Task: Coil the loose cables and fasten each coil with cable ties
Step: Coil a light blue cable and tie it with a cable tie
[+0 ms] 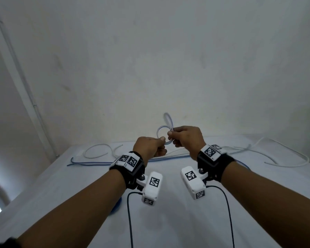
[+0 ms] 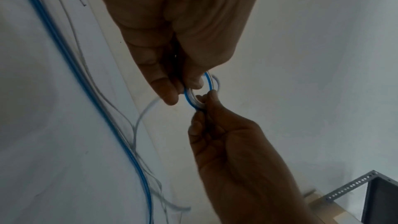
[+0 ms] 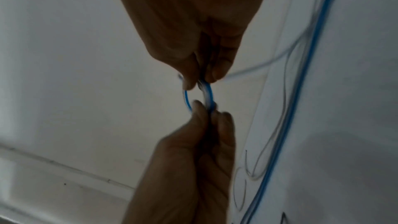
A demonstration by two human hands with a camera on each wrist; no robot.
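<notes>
Small blue-and-white coil [image 1: 162, 135] held in the air above the surface's far edge, left hand [image 1: 149, 146] pinching its near side, right hand [image 1: 187, 139] pinching the far side with a spare loop [image 1: 168, 120] sticking up. Risk: springy turns pop open if either pinch slackens; the trailing tail could snag the loose cables [image 1: 269, 154] along the far edge. No containers or ties visible.

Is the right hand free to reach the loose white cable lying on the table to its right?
Probably not yet: the right hand and left hand both pinch the small blue-and-white coil. Nothing blocks the white cable, though.
</notes>
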